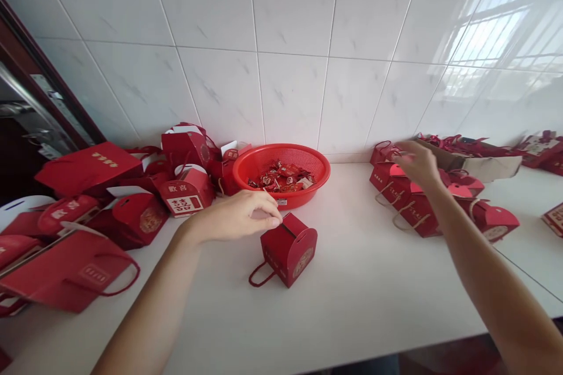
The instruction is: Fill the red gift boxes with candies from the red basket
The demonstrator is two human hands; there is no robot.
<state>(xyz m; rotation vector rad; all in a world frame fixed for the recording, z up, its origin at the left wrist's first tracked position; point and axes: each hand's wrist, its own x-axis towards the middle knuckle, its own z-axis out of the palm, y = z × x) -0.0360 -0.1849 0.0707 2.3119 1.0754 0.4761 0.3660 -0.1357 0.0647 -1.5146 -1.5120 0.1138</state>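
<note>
A small red gift box [289, 250] with a rope handle stands on the white table [352, 304], its handle hanging down at the left. My left hand [246, 215] is at the box's upper left edge, its thumb and fingers brought together; whether they grip anything is too small to tell. Over at the right, my right hand [416, 161] hovers over a row of closed red boxes [416, 208], its fingers partly hidden and blurred. Behind the small box sits a red plastic basket [323, 173] with wrapped red sweets [285, 176] inside.
Many red boxes and bags [101, 167] are piled at the left, some with open flaps. A cardboard tray [488, 167] with red items stands at the back right. A tiled wall [290, 99] runs behind the table, and a door frame is at the far left.
</note>
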